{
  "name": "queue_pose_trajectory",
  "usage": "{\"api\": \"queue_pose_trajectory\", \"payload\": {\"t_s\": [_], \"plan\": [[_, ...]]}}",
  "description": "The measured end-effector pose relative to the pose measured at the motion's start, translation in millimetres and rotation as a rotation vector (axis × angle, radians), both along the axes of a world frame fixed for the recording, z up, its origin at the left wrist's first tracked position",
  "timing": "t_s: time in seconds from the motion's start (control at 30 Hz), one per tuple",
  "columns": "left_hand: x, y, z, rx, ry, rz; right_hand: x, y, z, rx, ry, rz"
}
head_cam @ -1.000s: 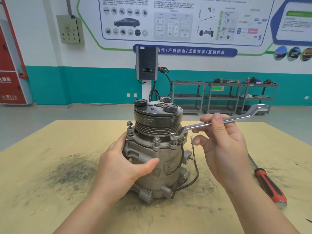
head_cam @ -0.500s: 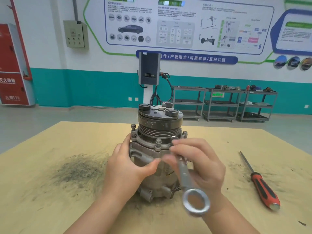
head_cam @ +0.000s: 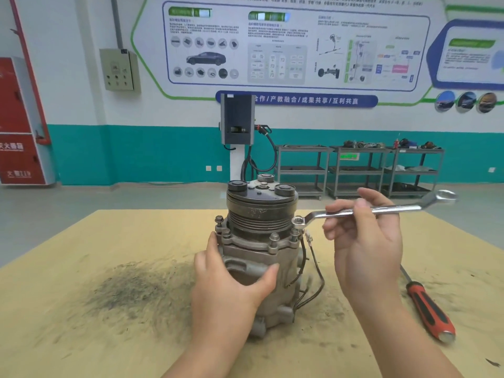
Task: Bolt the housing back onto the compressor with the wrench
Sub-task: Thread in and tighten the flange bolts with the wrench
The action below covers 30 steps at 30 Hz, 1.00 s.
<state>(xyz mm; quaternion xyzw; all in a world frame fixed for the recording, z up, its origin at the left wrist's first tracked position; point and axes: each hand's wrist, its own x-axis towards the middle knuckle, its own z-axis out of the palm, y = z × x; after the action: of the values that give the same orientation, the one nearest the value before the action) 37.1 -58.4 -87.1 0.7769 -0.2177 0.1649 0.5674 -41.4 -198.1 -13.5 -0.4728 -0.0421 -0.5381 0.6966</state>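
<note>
Scuffed tan bench [head_cam: 81,336]; left hand [head_cam: 231,285] grips cast-metal compressor [head_cam: 261,241]; right hand [head_cam: 365,241] pinches chrome ring wrench [head_cam: 387,210].

The only camera sat on my head, looking forward and slightly down across the bench [head_cam: 81,336]. It was near enough that my forearms entered from the bottom edge and my left hand [head_cam: 231,285] and right hand [head_cam: 365,241] filled the lower middle. The compressor [head_cam: 261,257] stood upright at the centre, seen from a little above its top. Being wide-angle, the view also took in the floor beyond the bench, the far wall with its poster [head_cam: 294,47] and the shelving carts [head_cam: 357,170]. No second view shared any of this.
</note>
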Motion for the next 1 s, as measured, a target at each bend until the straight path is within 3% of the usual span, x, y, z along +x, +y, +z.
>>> {"api": "queue_pose_trajectory", "payload": {"t_s": [0.27, 0.37, 0.47, 0.6, 0.73, 0.8, 0.87, 1.0], "plan": [[9, 4, 3, 0.031, -0.047, -0.078, 9, -17, -3, 0.260, 0.071, 0.249], [18, 9, 3, -0.113, 0.005, -0.155, 10, -17, -3, 0.210, 0.075, 0.230], [28, 14, 1, -0.261, 0.103, -0.219, 8, -12, -8, -0.056, 0.031, 0.033], [29, 15, 4, -0.260, 0.136, -0.284, 7, 2, -23, -0.532, -0.125, -0.296], [32, 15, 4, -0.265, 0.099, -0.299, 12, 17, -37, -0.977, -0.118, -0.464], [35, 14, 3, -0.274, 0.067, -0.301, 13, 21, -38, -1.086, -0.114, -0.494], [36, 13, 1, -0.289, 0.069, -0.306, 9, 22, -34, -1.015, -0.158, -0.458], [36, 15, -1, -0.280, 0.088, -0.307, -1, 13, -14, -0.460, -0.197, -0.203]]}}
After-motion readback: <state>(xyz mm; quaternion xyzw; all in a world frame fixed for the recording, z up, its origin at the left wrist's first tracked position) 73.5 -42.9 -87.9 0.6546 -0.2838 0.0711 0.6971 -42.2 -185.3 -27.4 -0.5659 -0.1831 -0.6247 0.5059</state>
